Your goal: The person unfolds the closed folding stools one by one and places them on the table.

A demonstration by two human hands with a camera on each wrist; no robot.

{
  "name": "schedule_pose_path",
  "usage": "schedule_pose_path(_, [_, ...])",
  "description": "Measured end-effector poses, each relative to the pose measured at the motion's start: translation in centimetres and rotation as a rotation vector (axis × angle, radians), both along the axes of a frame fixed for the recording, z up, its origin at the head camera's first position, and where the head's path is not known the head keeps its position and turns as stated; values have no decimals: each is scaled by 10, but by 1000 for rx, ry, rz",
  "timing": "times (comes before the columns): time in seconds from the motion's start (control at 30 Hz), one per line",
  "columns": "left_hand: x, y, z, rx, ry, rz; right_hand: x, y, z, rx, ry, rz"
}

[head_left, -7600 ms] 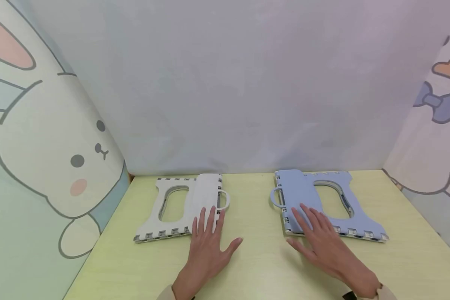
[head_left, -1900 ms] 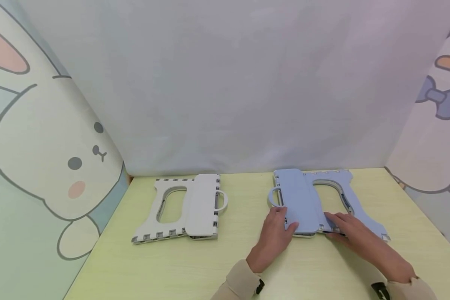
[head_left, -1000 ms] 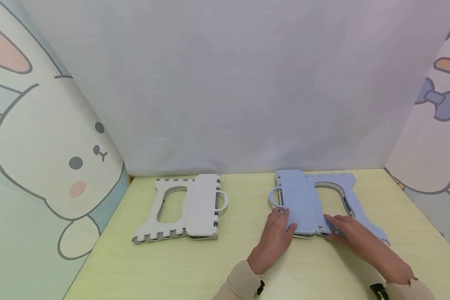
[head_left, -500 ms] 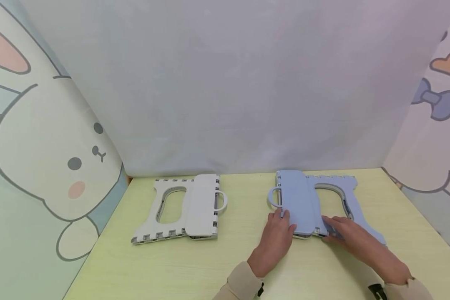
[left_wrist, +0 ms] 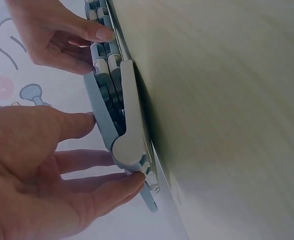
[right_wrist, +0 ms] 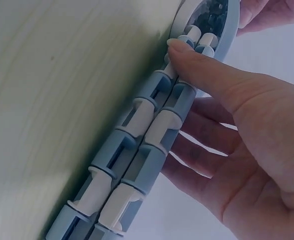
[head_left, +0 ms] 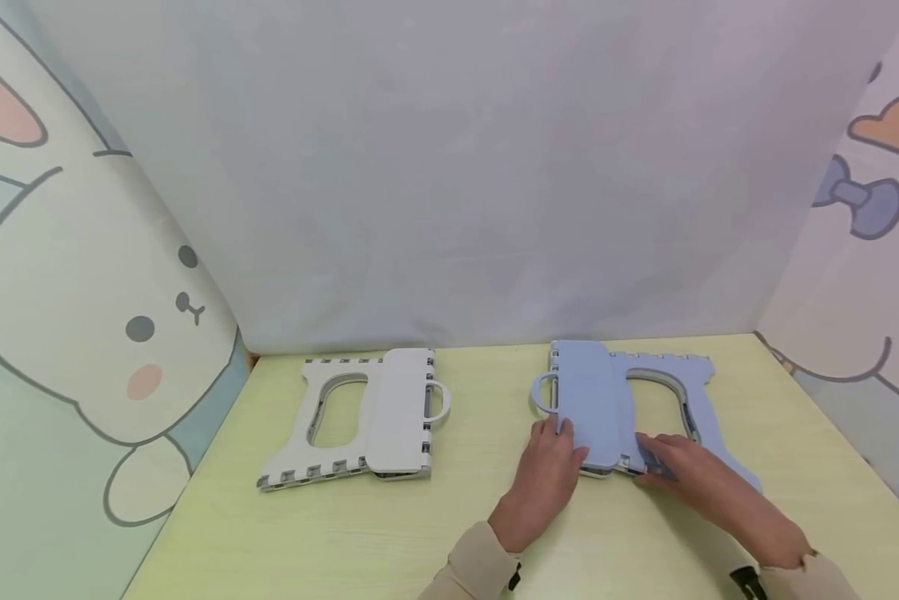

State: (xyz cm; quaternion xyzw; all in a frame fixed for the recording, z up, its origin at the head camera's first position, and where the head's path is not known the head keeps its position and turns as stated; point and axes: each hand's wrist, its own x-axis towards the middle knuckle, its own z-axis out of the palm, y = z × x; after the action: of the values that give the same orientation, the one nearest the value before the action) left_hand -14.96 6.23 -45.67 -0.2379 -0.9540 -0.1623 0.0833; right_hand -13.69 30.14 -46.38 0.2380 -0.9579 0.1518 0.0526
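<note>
A blue folding step stool (head_left: 591, 400) lies folded flat on the table at the right, its loop handle (head_left: 541, 393) pointing left. My left hand (head_left: 541, 482) grips its near left corner, thumb on the top panel and fingers along the side edge. Beside it, my right hand (head_left: 707, 487) holds the near hinged edge; in the right wrist view the thumb lies across the blue and white hinges (right_wrist: 152, 122), with the fingers over the stool's upper face. A matching white folding step stool (head_left: 398, 410) lies folded at the left, untouched, handle facing right.
The pale yellow table (head_left: 329, 542) carries both stools near its back edge. A plain pale backdrop (head_left: 449, 183) rises behind them, and side panels with cartoon figures (head_left: 59, 350) stand left and right.
Both hands, spread flat at first with one by each stool, have moved to the blue stool and taken hold of it. Its right end has since turned slightly toward me.
</note>
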Motion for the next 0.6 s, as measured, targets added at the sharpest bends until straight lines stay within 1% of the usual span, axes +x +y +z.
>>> schedule_pose_path(0.07, [0, 0, 0, -6, -17, 0, 0, -2, 0, 1, 1, 4])
schedule_pose_path(0.13, [0, -1, 0, -13, -18, -5, 1, -3, 0, -1, 5, 10])
schedule_pose_path(0.3, [0, -4, 0, -28, 23, -26, 2, -7, 0, -3, 17, 7])
schedule_pose_path(0.47, [-1, -5, 1, -49, 15, -27, 5, -12, 1, 22, 24, -17])
schedule_pose_path(0.6, [-1, -7, 1, -59, 49, -38, 6, -15, 3, 38, 21, -19])
